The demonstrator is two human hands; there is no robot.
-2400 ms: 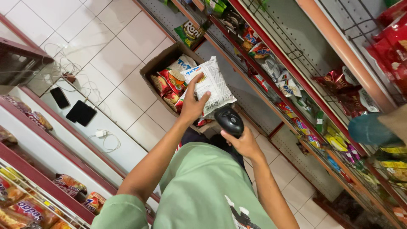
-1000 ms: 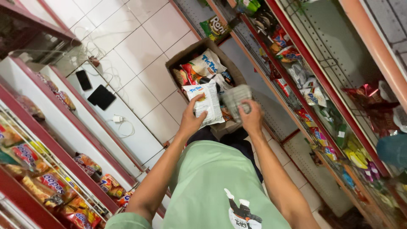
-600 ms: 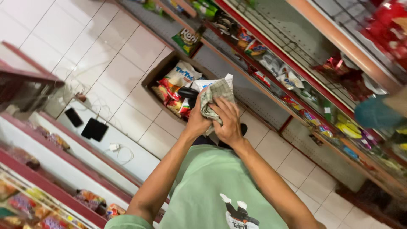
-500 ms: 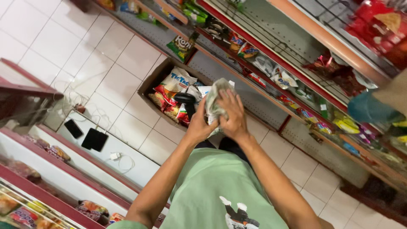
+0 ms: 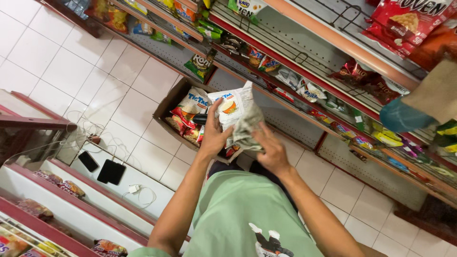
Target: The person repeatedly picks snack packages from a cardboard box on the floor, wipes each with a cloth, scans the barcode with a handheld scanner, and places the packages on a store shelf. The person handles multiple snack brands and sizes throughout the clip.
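Centre frame, above the open brown cardboard carton (image 5: 167,105) of snack bags, the left hand (image 5: 215,134) grips a white crinkly foil snack packet (image 5: 235,102) while the right hand (image 5: 272,151) pinches a crumpled grey cloth (image 5: 247,129) against it — looks light, slippery, crushable, best held by its edges.

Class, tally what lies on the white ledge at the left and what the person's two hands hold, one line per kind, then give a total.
Flat black rectangular devices on the white ledge: 2
Small white charger plug with cable: 1
White snack packet in the left hand: 1
Crumpled grey cloth in the right hand: 1
Total: 5
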